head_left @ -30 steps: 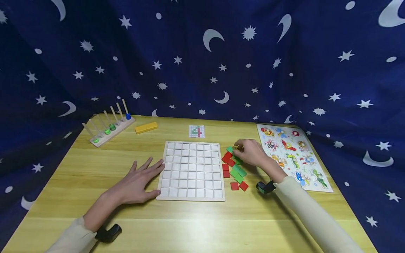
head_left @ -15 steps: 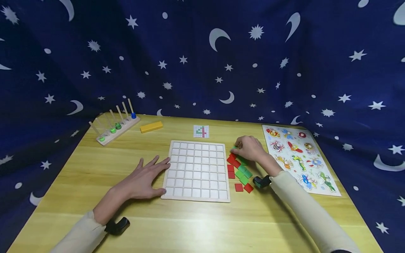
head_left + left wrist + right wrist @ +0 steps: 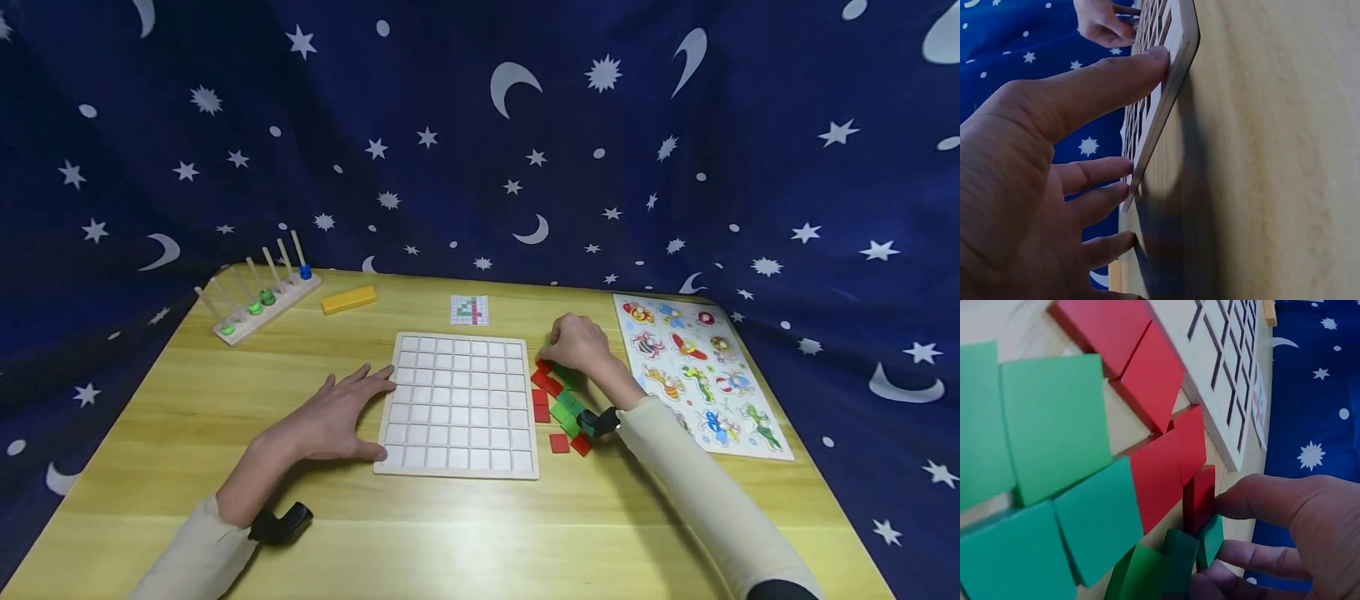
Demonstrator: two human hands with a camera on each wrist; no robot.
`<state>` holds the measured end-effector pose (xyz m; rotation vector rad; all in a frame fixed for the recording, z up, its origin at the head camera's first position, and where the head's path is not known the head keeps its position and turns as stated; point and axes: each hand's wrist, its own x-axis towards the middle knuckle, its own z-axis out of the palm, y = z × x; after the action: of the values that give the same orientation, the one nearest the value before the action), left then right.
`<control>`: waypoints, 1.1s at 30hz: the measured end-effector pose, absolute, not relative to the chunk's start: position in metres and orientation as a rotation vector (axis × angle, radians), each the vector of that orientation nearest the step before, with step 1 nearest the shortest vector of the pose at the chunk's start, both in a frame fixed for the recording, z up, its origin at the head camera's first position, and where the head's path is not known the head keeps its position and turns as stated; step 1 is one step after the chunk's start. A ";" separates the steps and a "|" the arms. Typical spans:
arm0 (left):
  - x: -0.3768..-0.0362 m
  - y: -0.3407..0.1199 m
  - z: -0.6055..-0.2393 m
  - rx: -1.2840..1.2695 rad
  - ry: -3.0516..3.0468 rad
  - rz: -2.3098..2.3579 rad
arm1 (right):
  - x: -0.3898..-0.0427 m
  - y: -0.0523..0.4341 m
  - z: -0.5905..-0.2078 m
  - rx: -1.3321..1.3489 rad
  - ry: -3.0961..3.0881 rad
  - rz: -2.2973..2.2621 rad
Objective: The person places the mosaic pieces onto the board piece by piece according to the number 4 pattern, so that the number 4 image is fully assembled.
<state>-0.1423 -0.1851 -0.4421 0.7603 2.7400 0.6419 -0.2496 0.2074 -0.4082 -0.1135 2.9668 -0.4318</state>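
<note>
A pale wooden grid board (image 3: 457, 404) lies flat in the middle of the table, all its cells bare. My left hand (image 3: 358, 413) rests flat on the table beside it. In the left wrist view the thumb and straight fingers (image 3: 1104, 169) touch the board's edge (image 3: 1175, 81). Right of the board lies a loose pile of red and green square tiles (image 3: 558, 408). My right hand (image 3: 553, 354) curls over the pile's far end. In the right wrist view its thumb and fingers (image 3: 1254, 559) pinch a small green tile (image 3: 1212, 540), next to a red tile (image 3: 1200, 497).
A small pattern card (image 3: 468, 310) lies behind the board. An animal peg puzzle (image 3: 697, 371) lies at the right. A peg rack with green and blue rings (image 3: 258, 296) and a yellow block (image 3: 348, 300) sit at the back left. Starry blue cloth surrounds the table (image 3: 450, 533).
My right hand has drawn a little toward the board over the far end of the tile pile and curled tighter. The left hand has stayed at the board's edge.
</note>
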 end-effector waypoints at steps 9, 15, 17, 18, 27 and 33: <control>-0.151 -0.186 -0.438 0.754 2.718 0.618 | -0.256 0.206 -0.408 -0.104 2.979 -0.426; -0.153 -0.190 -0.442 0.772 2.659 0.706 | -0.258 0.210 -0.410 -0.159 3.059 -0.574; -0.153 -0.193 -0.443 0.780 2.637 0.729 | -0.257 0.210 -0.409 -0.206 3.098 -0.667; -0.153 -0.194 -0.443 0.786 2.629 0.733 | -0.256 0.210 -0.407 -0.235 3.110 -0.715; -0.151 -0.200 -0.442 0.832 2.595 0.731 | -0.237 0.185 -0.404 -0.431 3.022 -0.942; -0.152 -0.200 -0.444 0.836 2.594 0.722 | -0.235 0.163 -0.409 -0.591 2.952 -1.021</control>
<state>-0.1520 -0.1996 -0.4439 0.8363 2.5943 0.7217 -0.2346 0.1633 -0.4093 -0.5905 2.9523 -1.0209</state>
